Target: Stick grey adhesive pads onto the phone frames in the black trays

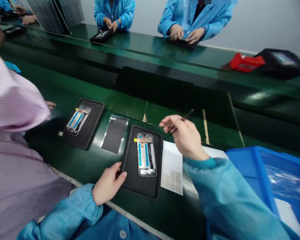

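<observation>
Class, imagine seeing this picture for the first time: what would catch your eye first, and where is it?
The opened phone stands out first, its blue strips bright against the black tray below centre, with the left hand at the tray's left edge. By the tray's upper right corner, the right hand holds a thin dark tool. A red box stands out at upper right.

Electronics assembly workshop. Evidence: long glossy dark-green benches (145, 41), workers (215, 20) in bright-blue smocks (126, 11), flat black rectangular trays (130, 160) holding silver-framed phone bodies (147, 155) with exposed insides.
</observation>
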Action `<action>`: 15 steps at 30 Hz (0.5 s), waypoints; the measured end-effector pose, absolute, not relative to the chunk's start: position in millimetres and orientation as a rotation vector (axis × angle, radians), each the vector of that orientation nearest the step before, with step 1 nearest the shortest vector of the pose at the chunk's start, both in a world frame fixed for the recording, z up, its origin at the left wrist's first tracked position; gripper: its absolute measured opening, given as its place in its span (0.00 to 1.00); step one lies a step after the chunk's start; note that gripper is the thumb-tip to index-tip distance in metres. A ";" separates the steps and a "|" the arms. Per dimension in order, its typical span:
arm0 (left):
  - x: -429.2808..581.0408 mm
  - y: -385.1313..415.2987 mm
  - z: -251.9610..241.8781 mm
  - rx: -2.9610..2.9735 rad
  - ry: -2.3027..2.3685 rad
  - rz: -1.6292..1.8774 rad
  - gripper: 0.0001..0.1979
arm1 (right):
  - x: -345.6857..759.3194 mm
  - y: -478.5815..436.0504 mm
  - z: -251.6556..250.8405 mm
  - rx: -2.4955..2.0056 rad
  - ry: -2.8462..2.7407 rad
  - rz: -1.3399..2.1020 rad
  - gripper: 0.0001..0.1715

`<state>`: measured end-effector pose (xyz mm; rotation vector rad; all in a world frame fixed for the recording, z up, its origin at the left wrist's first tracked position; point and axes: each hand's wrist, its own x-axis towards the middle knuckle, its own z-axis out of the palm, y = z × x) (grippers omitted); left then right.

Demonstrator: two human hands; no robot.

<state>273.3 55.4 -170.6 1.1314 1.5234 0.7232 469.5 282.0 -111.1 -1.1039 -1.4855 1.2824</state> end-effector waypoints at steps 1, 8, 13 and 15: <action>272.2 54.3 -167.6 1.220 1.611 0.641 0.19 | 474.7 273.5 -115.5 -1.135 -1.461 1.286 0.19; 234.7 87.5 -159.9 1.715 2.152 0.712 0.16 | 484.1 221.9 -137.1 -1.236 -1.229 1.472 0.21; 202.4 165.6 -169.3 1.867 2.300 0.705 0.23 | 472.2 200.1 -144.2 -1.135 -1.238 1.622 0.16; 193.9 191.3 -171.5 1.884 2.250 0.582 0.27 | 468.5 193.8 -147.1 -1.098 -1.240 1.659 0.14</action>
